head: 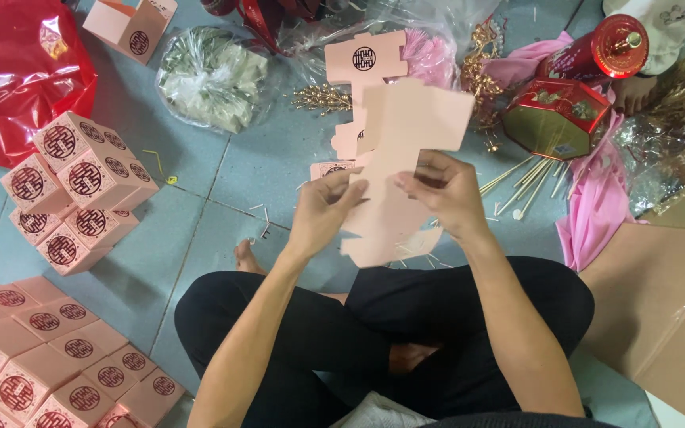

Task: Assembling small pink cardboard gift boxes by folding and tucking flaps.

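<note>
Both hands, left (323,210) and right (445,194), pinch a flat pink box blank (406,131) held up over the lap, above the tiled floor (200,238). Fingers seem mid-fold; a crooked crease could tear the thin card.

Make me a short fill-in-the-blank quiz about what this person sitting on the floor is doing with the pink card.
1. Both hands, left hand and right hand, hold a flat, unfolded ____ card box blank.
2. The finished boxes are piled to the person's ____.
3. The plastic bag at the top left corner is ____.

Missing words: pink; left; red
</note>
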